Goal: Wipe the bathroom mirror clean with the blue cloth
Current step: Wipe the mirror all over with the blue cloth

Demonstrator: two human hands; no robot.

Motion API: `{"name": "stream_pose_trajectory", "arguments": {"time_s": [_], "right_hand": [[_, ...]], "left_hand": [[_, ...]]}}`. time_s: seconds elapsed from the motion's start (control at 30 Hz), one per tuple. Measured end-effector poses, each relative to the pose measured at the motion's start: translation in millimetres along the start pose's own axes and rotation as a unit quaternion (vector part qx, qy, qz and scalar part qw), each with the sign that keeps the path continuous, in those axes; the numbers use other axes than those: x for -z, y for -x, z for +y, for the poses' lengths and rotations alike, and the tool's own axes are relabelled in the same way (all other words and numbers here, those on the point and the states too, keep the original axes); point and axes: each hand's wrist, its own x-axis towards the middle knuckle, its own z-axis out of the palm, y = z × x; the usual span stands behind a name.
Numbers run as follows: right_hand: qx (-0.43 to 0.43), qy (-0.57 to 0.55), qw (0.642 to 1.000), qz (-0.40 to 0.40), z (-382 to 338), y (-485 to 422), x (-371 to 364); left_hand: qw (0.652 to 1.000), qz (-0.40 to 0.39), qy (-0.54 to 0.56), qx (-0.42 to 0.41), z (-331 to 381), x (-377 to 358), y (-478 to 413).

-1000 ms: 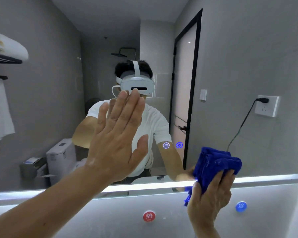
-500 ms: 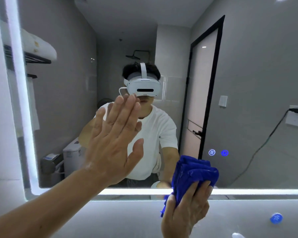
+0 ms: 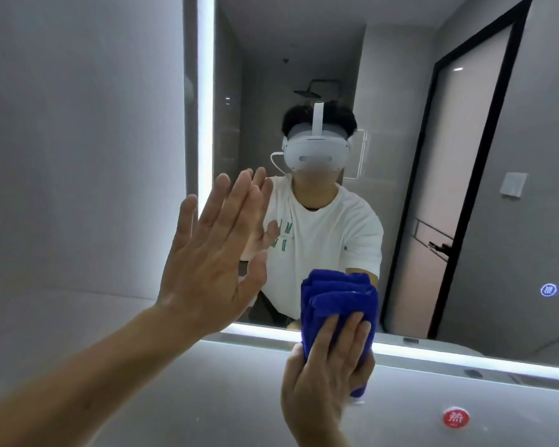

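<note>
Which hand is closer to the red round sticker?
The right hand. It holds the blue cloth on the lower edge of the mirror, just up-left of the red round sticker. The left hand lies flat on the mirror, farther left and higher.

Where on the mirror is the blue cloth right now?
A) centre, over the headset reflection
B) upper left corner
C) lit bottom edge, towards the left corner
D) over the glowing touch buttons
C: the right hand holds the blue cloth against the lit bottom strip of the mirror, well left of the touch buttons.
</note>
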Motion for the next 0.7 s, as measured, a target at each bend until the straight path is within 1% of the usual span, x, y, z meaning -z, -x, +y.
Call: {"name": "stream_pose_trajectory", "arguments": {"time_s": [0.13,0.2,0.27,0.37,0.47,0.57,0.6,0.63,0.7], "right_hand": [[0.076,0.021,0.997,-0.019,-31,9,-13],[0.142,0.047,0.988,-0.035,-43,14,-20],[0.218,0.082,0.972,-0.038,-50,17,-27],[0.35,0.145,0.925,-0.037,-54,14,-34],[0.48,0.196,0.855,-0.035,-51,-8,-29],[0.57,0.224,0.789,-0.037,-57,-46,-16],[0.584,0.225,0.779,-0.035,-62,-59,-11],[0.588,0.222,0.778,-0.032,-67,-72,-6],[0.58,0.208,0.787,-0.024,-80,-98,5]], "left_hand": [[1.0,-0.015,-0.012,0.013,-27,8,11],[0.999,-0.014,-0.028,0.018,-40,13,14],[0.999,-0.007,-0.041,0.023,-52,19,16],[0.999,0.011,-0.036,0.027,-66,27,16],[0.998,0.026,-0.036,0.034,-77,35,12],[0.997,0.039,-0.048,0.045,-88,42,-1],[0.997,0.044,-0.051,0.046,-90,44,-7],[0.996,0.05,-0.051,0.048,-93,47,-12],[0.996,0.061,-0.044,0.054,-99,51,-21]]}}
